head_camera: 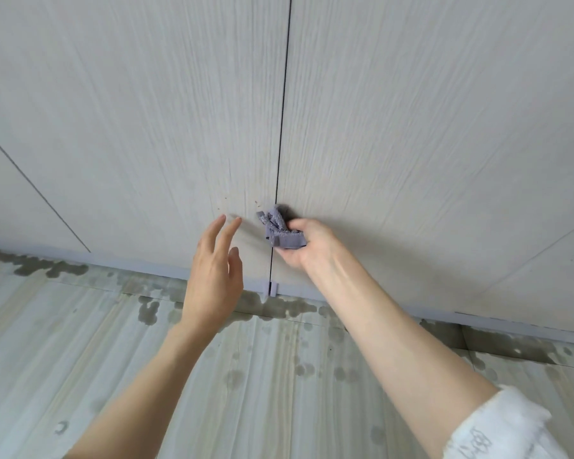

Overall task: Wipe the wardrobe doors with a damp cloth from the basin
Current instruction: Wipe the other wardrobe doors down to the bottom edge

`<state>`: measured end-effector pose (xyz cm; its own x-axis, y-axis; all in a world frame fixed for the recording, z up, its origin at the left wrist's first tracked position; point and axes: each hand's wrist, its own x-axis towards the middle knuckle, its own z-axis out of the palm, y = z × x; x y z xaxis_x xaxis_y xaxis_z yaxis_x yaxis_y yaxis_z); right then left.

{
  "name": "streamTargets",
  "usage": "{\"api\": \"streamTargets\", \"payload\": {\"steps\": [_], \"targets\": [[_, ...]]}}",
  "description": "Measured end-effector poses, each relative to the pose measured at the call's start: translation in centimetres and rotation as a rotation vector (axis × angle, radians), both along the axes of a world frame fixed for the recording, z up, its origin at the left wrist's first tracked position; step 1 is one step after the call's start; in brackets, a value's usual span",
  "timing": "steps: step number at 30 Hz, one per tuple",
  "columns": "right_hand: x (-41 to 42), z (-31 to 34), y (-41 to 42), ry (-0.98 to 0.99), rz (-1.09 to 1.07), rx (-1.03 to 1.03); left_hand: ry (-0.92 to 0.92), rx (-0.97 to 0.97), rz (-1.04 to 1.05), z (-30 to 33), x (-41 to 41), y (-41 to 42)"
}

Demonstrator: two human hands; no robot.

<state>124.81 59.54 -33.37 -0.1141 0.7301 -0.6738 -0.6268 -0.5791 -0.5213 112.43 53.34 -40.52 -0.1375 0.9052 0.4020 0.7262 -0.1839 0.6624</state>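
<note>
Wiping: low on the wardrobe doors (411, 127), right at the seam (280, 154) where two panels meet.
Right hand: right hand (307, 241) has fingers curled around a bunched grey-purple cloth (279, 228) and presses it to the door just right of the seam.
Left hand: left hand (214, 273) holds nothing; fingers straight and spread, tips at or just off the left panel. Contact not resolvable.
Cloth location: crumpled in the right hand, against the door, straddling the seam edge. Basin not in view.
Dirt: few small brown specks (224, 197) on the left panel, just up-left of the cloth. Not yet wiped, by the look.
Floor: wet patches (272, 306) along the wardrobe base and drips further out on the floor (80, 342).
Progress: judged mid-task. Cloth is on the doors and the work is down in the lower zone. No clear wet sheen on the panels, so wiped area can't be told.
Left to do: specks beside the seam, plus whatever panel area is out of view.
</note>
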Motion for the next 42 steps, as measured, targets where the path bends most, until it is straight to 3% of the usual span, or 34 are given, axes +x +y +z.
{"api": "streamTargets", "payload": {"steps": [2,4,7,9,12,14,16,20,24,26,30,33,36,39,42], "targets": [[0.1,1.7,-0.4,0.038,-0.045,0.050,-0.098,-0.018,0.007,0.5,0.0,-0.4],[0.4,2.9,-1.1,0.021,-0.085,0.164,-0.310,-0.086,0.021,1.4,0.2,-0.5],[1.3,2.3,-2.8,-0.298,-0.025,0.370,-0.769,-0.278,0.007,3.3,0.4,-0.5],[1.6,1.4,-4.5,-0.528,0.092,0.474,-0.992,-0.436,-0.120,4.3,0.4,-0.8],[1.8,0.1,-5.9,-0.718,0.142,0.542,-1.125,-0.625,-0.378,5.0,0.8,-1.5],[2.0,-0.3,-5.9,-0.782,0.156,0.587,-1.194,-0.633,-0.394,5.3,0.6,-1.6],[2.0,-0.5,-5.9,-0.858,0.259,0.657,-1.226,-0.582,-0.306,5.5,0.2,-1.6],[1.8,-0.7,-6.2,-1.221,0.569,0.799,-1.140,-0.505,-0.158,5.7,0.4,-1.9],[1.8,-0.1,-6.2,-1.218,0.590,0.869,-1.079,-0.464,-0.023,5.8,0.2,-1.9],[1.7,0.7,-6.0,-1.343,0.571,0.943,-1.017,-0.408,0.016,6.1,0.0,-1.7],[1.6,3.6,-5.6,-1.652,0.307,1.283,-0.875,-0.341,0.122,6.0,-0.6,-1.3],[2.3,6.8,-3.5,-1.911,-0.223,1.596,-0.913,-0.373,0.135,5.3,-1.2,-1.7],[2.8,7.7,-0.9,-2.061,-0.469,1.650,-0.952,-0.367,0.199,4.8,-1.6,-2.0],[2.1,4.2,-0.1,-2.030,-0.263,1.748,-0.998,-0.345,0.266,4.5,-2.0,-1.7],[1.2,-1.4,-0.6,-2.207,0.093,1.914,-1.059,-0.321,0.285,4.4,-2.5,-1.8]]}}
